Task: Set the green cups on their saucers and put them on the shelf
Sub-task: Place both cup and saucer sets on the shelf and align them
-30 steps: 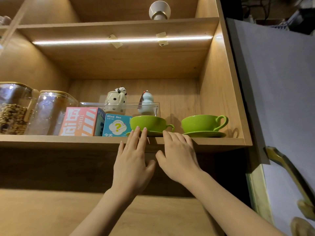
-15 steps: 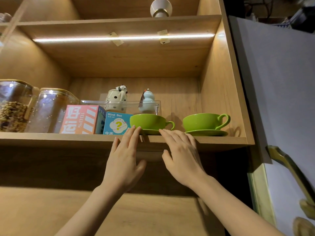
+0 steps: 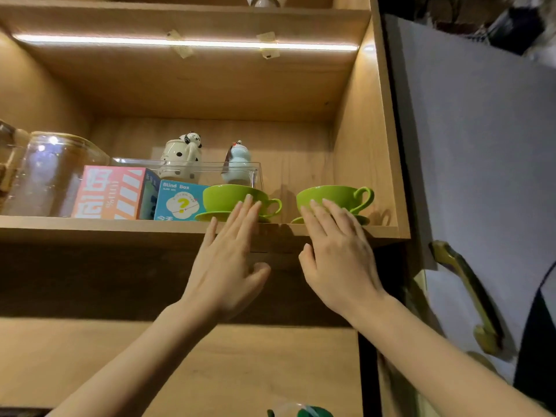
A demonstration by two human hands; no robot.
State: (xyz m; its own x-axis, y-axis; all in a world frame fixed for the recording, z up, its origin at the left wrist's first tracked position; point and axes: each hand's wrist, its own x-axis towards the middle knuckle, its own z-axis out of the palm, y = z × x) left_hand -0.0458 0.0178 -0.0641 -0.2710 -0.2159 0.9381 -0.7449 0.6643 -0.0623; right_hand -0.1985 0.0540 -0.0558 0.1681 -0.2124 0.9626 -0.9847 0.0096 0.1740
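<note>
Two green cups stand side by side on the lit wooden shelf point(image 3: 90, 225), each on its own green saucer. The left cup point(image 3: 224, 198) rests on the left saucer point(image 3: 207, 217), the right cup point(image 3: 337, 197) on the right saucer point(image 3: 362, 219), both handles pointing right. My left hand point(image 3: 228, 260) is raised flat, fingers apart, its fingertips over the front of the left cup. My right hand point(image 3: 337, 254) is likewise flat with its fingertips at the front of the right cup. Neither hand grips anything.
Left of the cups stand a blue "Blind Box" carton point(image 3: 177, 201), a pink striped box point(image 3: 111, 192) and glass jars point(image 3: 51, 173). Behind is a clear tray point(image 3: 210, 171) with a spotted ceramic figure point(image 3: 182, 156) and a pale blue one point(image 3: 239, 162). An open cabinet door point(image 3: 481, 145) hangs at right.
Both hands have risen from the shelf's front edge; the right hand shifted right from the left cup to the right cup. The cups have not moved.
</note>
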